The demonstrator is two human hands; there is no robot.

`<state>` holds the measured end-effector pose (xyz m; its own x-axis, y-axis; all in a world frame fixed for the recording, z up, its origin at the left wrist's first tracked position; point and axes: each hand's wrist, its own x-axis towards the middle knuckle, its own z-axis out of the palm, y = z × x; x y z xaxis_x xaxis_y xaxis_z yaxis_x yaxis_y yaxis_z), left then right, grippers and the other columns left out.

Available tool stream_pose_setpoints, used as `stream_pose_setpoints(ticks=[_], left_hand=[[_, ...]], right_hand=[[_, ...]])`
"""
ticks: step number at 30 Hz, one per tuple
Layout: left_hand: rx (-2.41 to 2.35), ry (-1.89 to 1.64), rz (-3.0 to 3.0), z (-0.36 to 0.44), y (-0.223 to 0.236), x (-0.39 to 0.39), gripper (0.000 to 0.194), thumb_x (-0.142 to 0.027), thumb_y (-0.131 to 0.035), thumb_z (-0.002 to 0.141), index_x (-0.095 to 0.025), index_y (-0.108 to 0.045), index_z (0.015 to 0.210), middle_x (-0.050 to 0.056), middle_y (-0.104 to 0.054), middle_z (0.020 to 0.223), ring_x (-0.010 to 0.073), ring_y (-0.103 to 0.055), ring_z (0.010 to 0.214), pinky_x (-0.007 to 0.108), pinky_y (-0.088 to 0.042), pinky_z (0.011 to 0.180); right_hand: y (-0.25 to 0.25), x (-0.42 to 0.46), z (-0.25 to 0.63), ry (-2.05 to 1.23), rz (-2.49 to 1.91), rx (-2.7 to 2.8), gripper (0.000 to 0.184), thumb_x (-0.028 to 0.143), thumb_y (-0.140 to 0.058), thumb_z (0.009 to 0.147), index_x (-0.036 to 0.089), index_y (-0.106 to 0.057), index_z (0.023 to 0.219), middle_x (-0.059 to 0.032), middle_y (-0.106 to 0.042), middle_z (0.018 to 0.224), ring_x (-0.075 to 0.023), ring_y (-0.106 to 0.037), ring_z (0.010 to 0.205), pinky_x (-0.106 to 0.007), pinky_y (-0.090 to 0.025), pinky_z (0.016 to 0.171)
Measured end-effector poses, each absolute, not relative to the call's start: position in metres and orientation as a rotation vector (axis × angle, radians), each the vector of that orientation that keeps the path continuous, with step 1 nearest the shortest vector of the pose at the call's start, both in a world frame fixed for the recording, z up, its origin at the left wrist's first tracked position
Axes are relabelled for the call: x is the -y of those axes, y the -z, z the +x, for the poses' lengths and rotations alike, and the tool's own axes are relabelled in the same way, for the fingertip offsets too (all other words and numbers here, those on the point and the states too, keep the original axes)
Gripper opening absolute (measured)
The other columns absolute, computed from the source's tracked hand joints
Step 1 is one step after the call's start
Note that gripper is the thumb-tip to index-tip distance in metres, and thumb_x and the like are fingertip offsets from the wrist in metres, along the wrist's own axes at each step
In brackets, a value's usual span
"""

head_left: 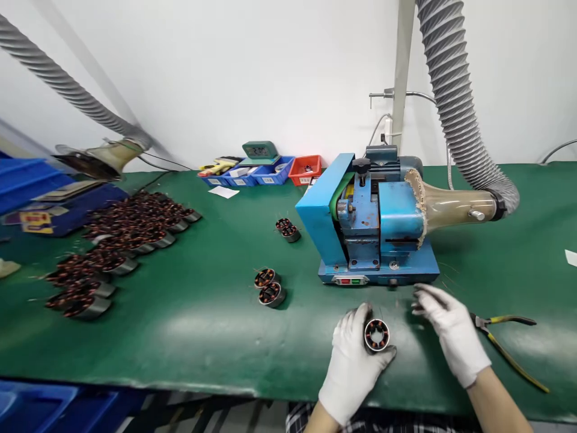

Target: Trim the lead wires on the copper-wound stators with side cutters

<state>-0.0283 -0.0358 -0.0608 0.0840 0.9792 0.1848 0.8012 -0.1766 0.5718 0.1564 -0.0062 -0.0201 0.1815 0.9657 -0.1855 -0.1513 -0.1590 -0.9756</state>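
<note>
My left hand [354, 355], in a white glove with dark fingertips, is wrapped round a motor stator [377, 335]. The stator's round opening faces up, showing black slots and copper windings inside a silver ring. To the right, my gloved right hand [444, 328] hovers just in front of the blue belt machine, apart from the stator. Its fingers are bent and drawn together; whatever lies between the fingertips is too small to make out. Beside that hand lie yellow-handled pliers [507, 343], partly behind the glove.
A blue belt sanding machine [378, 222] with an extraction hose [469, 102] stands behind my hands. Two stators [271, 294] sit left of them, two more [288, 230] farther back. Many wound stators [130, 240] crowd the left side. Small blue bins [273, 171] and a red bin [305, 171] line the wall.
</note>
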Motion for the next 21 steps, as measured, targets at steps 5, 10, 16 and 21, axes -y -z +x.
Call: stream_pose_setpoints(ticks=[5, 10, 16, 21], left_hand=[[-1.564, -0.776, 2.161, -0.036, 0.056, 0.030, 0.081, -0.023, -0.075, 0.061, -0.018, -0.036, 0.131, 0.015, -0.061, 0.120, 0.0316, -0.058, 0.110, 0.050, -0.047, 0.094], [-1.534, -0.807, 2.173, -0.034, 0.048, 0.033, 0.055, -0.022, -0.071, 0.066, -0.021, -0.048, 0.117, 0.010, -0.063, 0.110, 0.0311, -0.058, 0.107, 0.054, -0.043, 0.095], [-1.503, -0.802, 2.160, -0.033, 0.042, 0.030, 0.040, -0.021, -0.071, 0.067, -0.022, -0.053, 0.102, 0.007, -0.063, 0.103, 0.0282, -0.058, 0.102, 0.055, -0.040, 0.098], [-1.489, -0.749, 2.177, -0.037, 0.038, 0.029, 0.048, -0.018, -0.076, 0.062, -0.024, -0.050, 0.103, 0.005, -0.062, 0.101, 0.0269, -0.058, 0.100, 0.055, -0.038, 0.101]], right_hand=[[0.025, 0.012, 0.114, -1.285, -1.355, 1.223, 0.021, 0.030, -0.075, 0.061, 0.017, -0.074, 0.077, -0.0057, -0.070, 0.076, -0.0238, -0.066, 0.072, -0.033, -0.052, 0.069], [0.032, 0.021, 0.114, -1.086, -1.442, 1.430, 0.018, 0.023, -0.056, 0.078, 0.020, -0.069, 0.066, -0.0036, -0.069, 0.067, -0.0216, -0.065, 0.067, -0.029, -0.051, 0.064], [0.043, 0.024, 0.138, -0.795, -1.520, 1.648, 0.021, 0.018, -0.051, 0.081, 0.022, -0.068, 0.071, -0.0047, -0.071, 0.072, -0.0217, -0.067, 0.069, -0.031, -0.053, 0.066], [0.032, 0.016, 0.165, -0.480, -1.557, 1.663, 0.014, 0.022, -0.054, 0.084, 0.018, -0.068, 0.084, -0.0113, -0.070, 0.084, -0.0243, -0.066, 0.077, -0.038, -0.052, 0.075]])
